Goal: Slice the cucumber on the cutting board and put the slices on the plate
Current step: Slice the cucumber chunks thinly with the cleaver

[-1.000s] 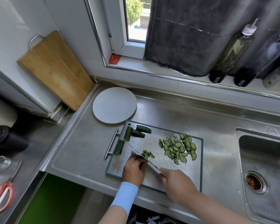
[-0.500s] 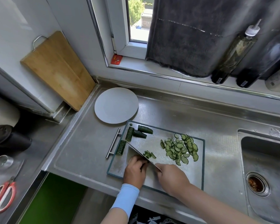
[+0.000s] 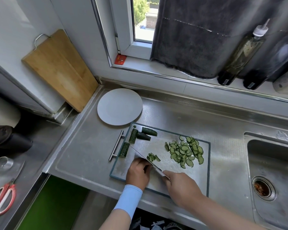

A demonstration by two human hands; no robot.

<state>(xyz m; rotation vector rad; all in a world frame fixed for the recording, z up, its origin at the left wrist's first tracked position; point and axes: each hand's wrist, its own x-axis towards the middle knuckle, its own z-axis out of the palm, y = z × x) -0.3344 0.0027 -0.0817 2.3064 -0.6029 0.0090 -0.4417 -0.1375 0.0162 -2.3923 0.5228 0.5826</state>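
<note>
**Let the knuckles steer the blade**

Nearest the body, the right hand (image 3: pixel 181 186) is closed fully round the handle of the knife (image 3: pixel 140 154). Its thin blade runs away to the left over the cutting board (image 3: pixel 200 175).

Just left of the blade, the left hand (image 3: pixel 137 173) sits knuckles-up with its fingers curled down onto the board. Whatever is under them is hidden, so I cannot tell whether it grips a cucumber piece, though the pose suggests it pins the one being cut.

To do this step well:
- Tuck the fingertips behind the knuckles.
- Let the blade's flat ride against the knuckles.
- Hold the tip low on the board and make short rocking strokes.
- Creep the guiding hand back by the same small amount each stroke, so the thickness comes out even.
- Never lift the edge above the knuckles.

A few fresh slices (image 3: pixel 153 157) lie just on the far side of the blade. It is probably worth nudging them aside before they crowd the cut. The main pile of slices (image 3: pixel 184 151) is spread further right, well clear of the blade.

Four uncut chunks (image 3: pixel 124 149) wait along the board's left and far-left edge, so by my reckoning the slicing is about half done.

The plate (image 3: pixel 119 107) sits just beyond the board's far left corner and holds no slices.
</note>
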